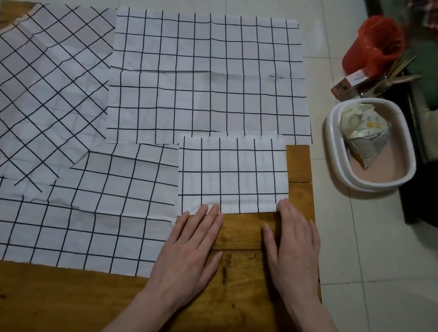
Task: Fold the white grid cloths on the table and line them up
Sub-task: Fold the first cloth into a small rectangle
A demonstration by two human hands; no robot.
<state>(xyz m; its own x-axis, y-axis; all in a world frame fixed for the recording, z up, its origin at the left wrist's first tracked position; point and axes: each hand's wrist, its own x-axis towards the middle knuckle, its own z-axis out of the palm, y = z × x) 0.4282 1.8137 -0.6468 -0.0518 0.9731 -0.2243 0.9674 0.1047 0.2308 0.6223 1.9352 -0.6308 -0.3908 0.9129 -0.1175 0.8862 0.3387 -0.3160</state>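
Folded cloth point(233, 173) (long axis left-right), grid-square.

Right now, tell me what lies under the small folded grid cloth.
The small folded white grid cloth rests on the brown wooden table; its far edge overlaps the large flat grid cloth. Anything beneath it is hidden.

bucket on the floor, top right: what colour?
Red, lined with a red plastic bag; head view.

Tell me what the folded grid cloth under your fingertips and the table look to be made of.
Folded cloth: thin matte white fabric, likely cotton, judging by sharp creases and soft wrinkles. Table: wood planks with a slightly glossy amber finish; grain, knots and plank seams show.
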